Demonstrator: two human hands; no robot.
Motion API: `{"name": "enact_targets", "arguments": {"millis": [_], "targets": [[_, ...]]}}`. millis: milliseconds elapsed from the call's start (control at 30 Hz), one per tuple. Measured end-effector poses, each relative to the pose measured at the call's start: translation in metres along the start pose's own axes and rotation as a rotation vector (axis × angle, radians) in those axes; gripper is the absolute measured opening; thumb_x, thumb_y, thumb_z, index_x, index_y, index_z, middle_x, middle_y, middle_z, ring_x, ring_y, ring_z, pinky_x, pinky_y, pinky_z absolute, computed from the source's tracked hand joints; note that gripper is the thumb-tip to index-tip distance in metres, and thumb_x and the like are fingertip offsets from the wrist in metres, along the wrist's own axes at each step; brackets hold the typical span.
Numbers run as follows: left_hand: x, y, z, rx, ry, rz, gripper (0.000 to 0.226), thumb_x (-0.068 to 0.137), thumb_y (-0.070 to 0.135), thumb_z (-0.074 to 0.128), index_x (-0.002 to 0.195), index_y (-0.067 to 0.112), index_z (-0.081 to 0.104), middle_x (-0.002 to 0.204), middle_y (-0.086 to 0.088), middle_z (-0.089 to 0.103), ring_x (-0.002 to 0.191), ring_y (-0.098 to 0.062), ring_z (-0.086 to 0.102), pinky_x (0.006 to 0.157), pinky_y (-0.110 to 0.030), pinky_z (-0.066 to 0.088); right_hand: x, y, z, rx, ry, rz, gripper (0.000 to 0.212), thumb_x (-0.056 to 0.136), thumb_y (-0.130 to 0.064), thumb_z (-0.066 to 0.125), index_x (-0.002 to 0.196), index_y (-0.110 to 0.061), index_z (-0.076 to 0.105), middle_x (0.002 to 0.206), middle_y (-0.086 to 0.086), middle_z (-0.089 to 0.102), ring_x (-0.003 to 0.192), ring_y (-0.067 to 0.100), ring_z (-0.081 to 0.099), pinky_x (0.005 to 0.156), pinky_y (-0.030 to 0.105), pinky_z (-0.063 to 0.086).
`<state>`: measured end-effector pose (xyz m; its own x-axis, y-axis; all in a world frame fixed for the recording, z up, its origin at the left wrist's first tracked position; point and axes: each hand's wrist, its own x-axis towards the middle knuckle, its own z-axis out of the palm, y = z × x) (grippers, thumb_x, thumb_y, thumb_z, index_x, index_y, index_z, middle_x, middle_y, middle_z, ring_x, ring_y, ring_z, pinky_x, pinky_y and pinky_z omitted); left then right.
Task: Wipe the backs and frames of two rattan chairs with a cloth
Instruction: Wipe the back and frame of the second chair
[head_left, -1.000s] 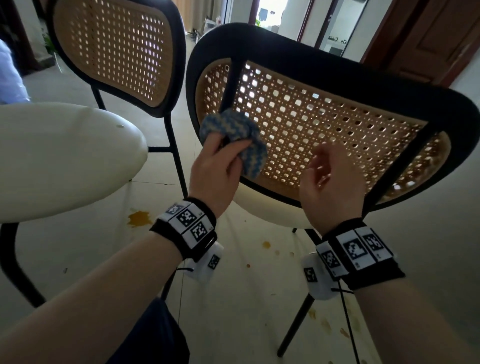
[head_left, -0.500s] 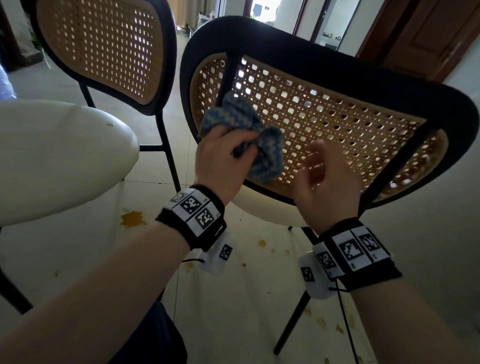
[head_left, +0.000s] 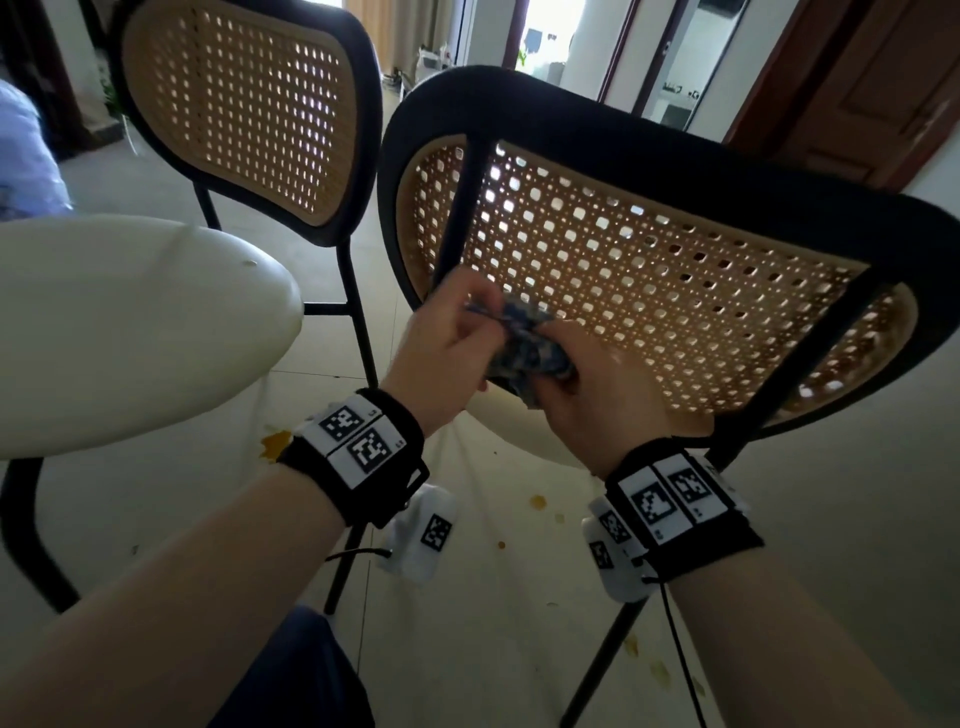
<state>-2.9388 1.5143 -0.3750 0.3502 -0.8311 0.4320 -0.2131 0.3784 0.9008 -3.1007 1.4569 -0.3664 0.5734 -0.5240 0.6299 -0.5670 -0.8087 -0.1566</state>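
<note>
Our left hand (head_left: 447, 358) pinched the cloth's (head_left: 524, 348) upper edge | our right hand (head_left: 597, 400) closed round its bunched bottom | cloth between both, before the near rattan chair's (head_left: 649, 270) lower back | second chair (head_left: 234, 114) behind-left.

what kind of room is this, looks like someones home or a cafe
Most likely a home dining area: two rattan chairs beside a round white table, a tiled floor with spill stains, and a wooden door behind.
</note>
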Motion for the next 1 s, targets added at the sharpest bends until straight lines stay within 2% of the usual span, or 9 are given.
{"name": "enact_targets", "arguments": {"millis": [100, 167, 267, 367, 467, 567, 667, 800, 1000], "targets": [[0.011, 0.003, -0.016, 0.164, 0.252, 0.009, 0.011, 0.088, 0.025, 0.060, 0.095, 0.029, 0.052, 0.076, 0.004, 0.072, 0.064, -0.011, 0.069, 0.052, -0.031, 0.054, 0.002, -0.005, -0.006, -0.002, 0.134, 0.048, 0.024, 0.083, -0.032, 0.068, 0.102, -0.020, 0.059, 0.071, 0.003, 0.069, 0.058, 0.029, 0.064, 0.052, 0.027, 0.042], [0.019, 0.005, -0.024, 0.389, 0.350, 0.061, 0.018, 0.085, 0.038, 0.064, 0.094, 0.032, 0.051, 0.071, 0.011, 0.068, 0.065, -0.003, 0.065, 0.061, -0.032, 0.056, 0.005, -0.010, -0.015, 0.060, 0.259, 0.105, 0.024, 0.082, -0.037, 0.067, 0.100, -0.024, 0.056, 0.066, -0.010, 0.064, 0.054, 0.011, 0.063, 0.051, 0.020, 0.043], [0.024, 0.007, -0.033, 0.617, 0.348, 0.157, 0.024, 0.084, 0.044, 0.064, 0.102, 0.032, 0.055, 0.076, 0.012, 0.065, 0.073, -0.009, 0.063, 0.072, -0.036, 0.054, 0.015, -0.016, -0.031, 0.175, 0.545, 0.138, 0.026, 0.080, -0.033, 0.072, 0.100, -0.024, 0.058, 0.068, -0.034, 0.048, 0.066, -0.024, 0.053, 0.056, -0.004, 0.036], [0.028, 0.006, -0.039, 0.671, 0.297, 0.224, 0.030, 0.086, 0.040, 0.065, 0.113, 0.026, 0.065, 0.092, 0.008, 0.067, 0.082, -0.015, 0.063, 0.079, -0.041, 0.054, 0.026, -0.024, -0.037, 0.243, 0.683, 0.130, 0.027, 0.079, -0.026, 0.073, 0.102, -0.017, 0.063, 0.076, -0.039, 0.047, 0.076, -0.030, 0.048, 0.065, -0.008, 0.033], [0.032, 0.008, -0.046, 0.651, 0.248, 0.224, 0.031, 0.086, 0.041, 0.067, 0.111, 0.024, 0.071, 0.095, 0.005, 0.069, 0.080, -0.017, 0.063, 0.079, -0.042, 0.055, 0.037, -0.042, -0.027, 0.288, 0.580, 0.104, 0.029, 0.082, -0.024, 0.069, 0.111, -0.025, 0.063, 0.077, -0.028, 0.058, 0.070, -0.011, 0.054, 0.064, -0.004, 0.038], [0.034, 0.011, -0.054, 0.661, 0.167, 0.214, 0.030, 0.086, 0.037, 0.063, 0.109, 0.021, 0.072, 0.096, 0.002, 0.070, 0.081, -0.021, 0.066, 0.078, -0.045, 0.055, 0.050, -0.059, -0.006, 0.153, 0.346, 0.033, 0.034, 0.089, -0.025, 0.061, 0.123, -0.025, 0.061, 0.076, -0.006, 0.068, 0.059, 0.011, 0.058, 0.058, 0.022, 0.046], [0.034, 0.016, -0.058, 0.644, 0.084, 0.156, 0.034, 0.084, 0.034, 0.058, 0.112, 0.019, 0.069, 0.091, 0.002, 0.069, 0.074, -0.022, 0.067, 0.074, -0.046, 0.056, 0.056, -0.061, 0.015, 0.120, 0.158, 0.062, 0.041, 0.094, -0.024, 0.055, 0.135, -0.022, 0.055, 0.083, 0.009, 0.069, 0.067, 0.026, 0.060, 0.064, 0.034, 0.048], [0.038, 0.019, -0.060, 0.652, 0.061, 0.139, 0.042, 0.081, 0.040, 0.054, 0.114, 0.018, 0.068, 0.093, 0.002, 0.069, 0.065, -0.015, 0.059, 0.070, -0.043, 0.056, 0.050, -0.055, 0.029, 0.164, 0.149, 0.059, 0.042, 0.092, -0.018, 0.057, 0.134, -0.016, 0.056, 0.078, 0.011, 0.068, 0.062, 0.029, 0.058, 0.060, 0.037, 0.049], [0.038, 0.008, -0.062, 0.597, 0.047, 0.156, 0.028, 0.090, 0.030, 0.067, 0.118, 0.025, 0.066, 0.092, 0.014, 0.065, 0.057, 0.012, 0.053, 0.064, -0.025, 0.044, 0.039, -0.050, 0.049, -0.024, -0.122, 0.176, 0.025, 0.093, -0.021, 0.047, 0.114, -0.015, 0.058, 0.082, 0.009, 0.067, 0.073, 0.031, 0.063, 0.060, 0.029, 0.037]]}}
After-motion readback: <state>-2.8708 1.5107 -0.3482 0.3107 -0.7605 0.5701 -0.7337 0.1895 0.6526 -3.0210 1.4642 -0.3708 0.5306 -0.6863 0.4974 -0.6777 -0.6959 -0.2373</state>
